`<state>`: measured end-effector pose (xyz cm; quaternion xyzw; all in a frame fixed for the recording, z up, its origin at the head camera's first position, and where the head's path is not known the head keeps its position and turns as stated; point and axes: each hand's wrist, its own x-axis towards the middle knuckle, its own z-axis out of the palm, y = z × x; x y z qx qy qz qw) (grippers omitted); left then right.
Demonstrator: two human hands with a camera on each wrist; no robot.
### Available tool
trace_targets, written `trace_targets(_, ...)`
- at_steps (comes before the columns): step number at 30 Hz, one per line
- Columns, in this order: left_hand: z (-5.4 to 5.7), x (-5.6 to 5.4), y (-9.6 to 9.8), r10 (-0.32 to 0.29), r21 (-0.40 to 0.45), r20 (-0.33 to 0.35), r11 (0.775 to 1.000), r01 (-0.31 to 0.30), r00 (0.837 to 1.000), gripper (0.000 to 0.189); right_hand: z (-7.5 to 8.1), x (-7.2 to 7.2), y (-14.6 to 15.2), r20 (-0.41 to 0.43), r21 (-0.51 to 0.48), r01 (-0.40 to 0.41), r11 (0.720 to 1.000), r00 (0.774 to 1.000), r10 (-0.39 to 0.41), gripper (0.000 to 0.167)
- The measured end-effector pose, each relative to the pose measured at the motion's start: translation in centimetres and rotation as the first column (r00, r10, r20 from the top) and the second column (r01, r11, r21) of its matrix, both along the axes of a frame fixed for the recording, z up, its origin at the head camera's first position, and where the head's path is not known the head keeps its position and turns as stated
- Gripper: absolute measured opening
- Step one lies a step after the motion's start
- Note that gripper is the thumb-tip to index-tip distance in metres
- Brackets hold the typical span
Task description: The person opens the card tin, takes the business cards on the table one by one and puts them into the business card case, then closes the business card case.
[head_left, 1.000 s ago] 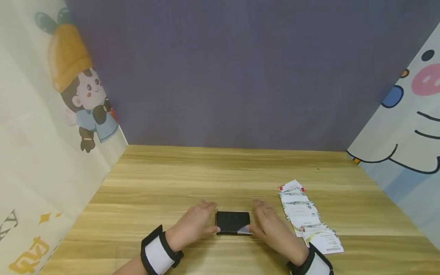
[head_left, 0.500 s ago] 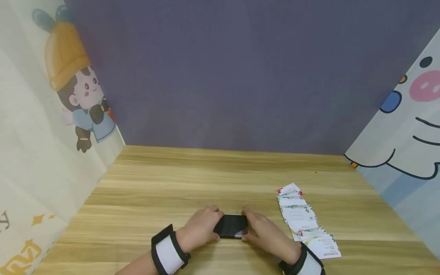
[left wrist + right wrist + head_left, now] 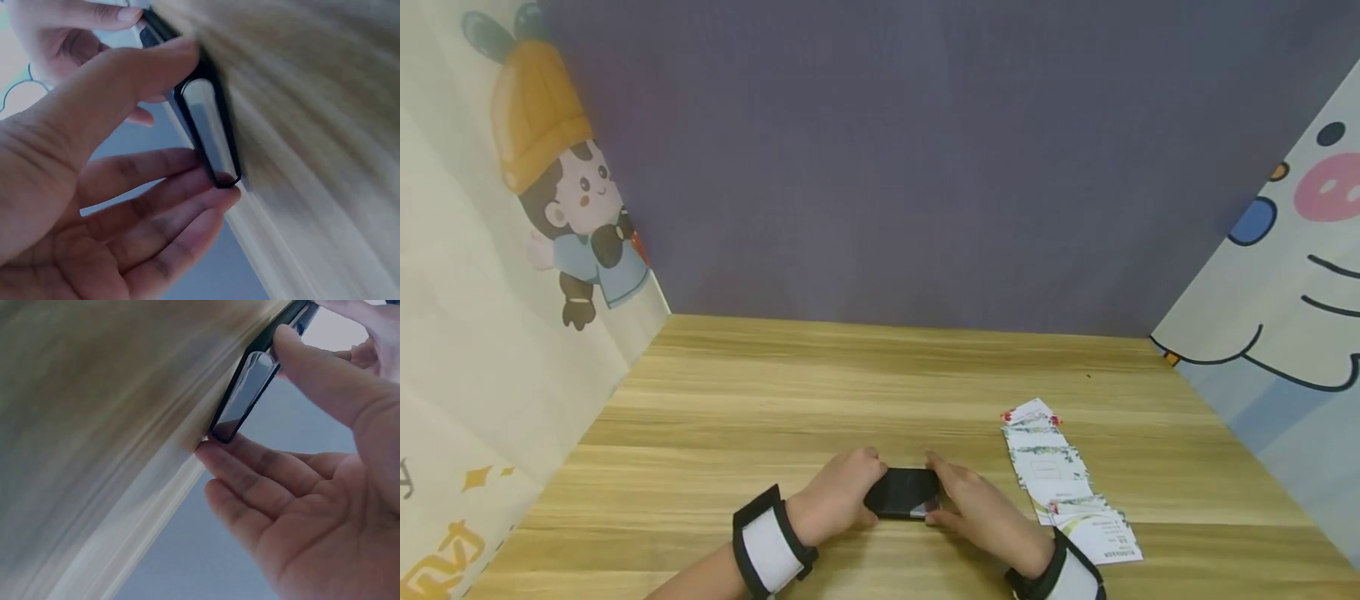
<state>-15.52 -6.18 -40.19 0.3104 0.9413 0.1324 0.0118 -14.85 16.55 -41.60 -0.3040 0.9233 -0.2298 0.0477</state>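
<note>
A flat black card case (image 3: 901, 492) lies near the front middle of the table, with a pale patch at its near right corner. My left hand (image 3: 841, 493) grips its left end, thumb at the near side and fingers at the far side. At the right end, my right hand (image 3: 985, 507) holds it the same way. Both wrist views show a smooth, shiny end of the card case (image 3: 211, 128) framed in black between thumb and fingers. What is inside the case is hidden.
Several white printed cards (image 3: 1048, 475) overlap in a slanting row to the right of my right hand. The wooden table (image 3: 820, 375) meets a dark grey panel (image 3: 880, 167) at the back. Cartoon-printed sheets flank it on the left and right.
A second ago both hands lay spread beside the card case; they have since closed in on its two ends. Over the last half second hardly anything moved. The cards stay put.
</note>
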Motion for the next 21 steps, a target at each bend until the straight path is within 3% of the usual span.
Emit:
trace_targets(4,0.1,0.0,0.0,-0.011,0.015,-0.017,1.0,0.011,1.0,0.04,-0.1,0.0,-0.1,-0.037,0.008,-0.021,1.0,0.999,0.021,0.072)
trace_targets(9,0.5,-0.1,-0.5,-0.032,0.075,0.073,0.997,0.027,0.997,0.036,-0.1,0.0,0.0,-0.063,0.009,-0.034,0.999,0.997,0.034,0.071)
trace_targets(16,1.5,-0.6,-1.4,-0.055,0.112,0.261,0.993,0.026,0.964,0.038,0.1,0.0,-0.1,-0.06,-0.008,-0.026,1.0,0.998,0.025,0.072)
trace_targets(21,1.9,-1.1,-2.0,-0.111,0.15,0.323,0.987,0.065,0.94,0.028,0.0,0.2,0.0,-0.071,-0.009,-0.008,1.0,0.997,0.008,0.072)
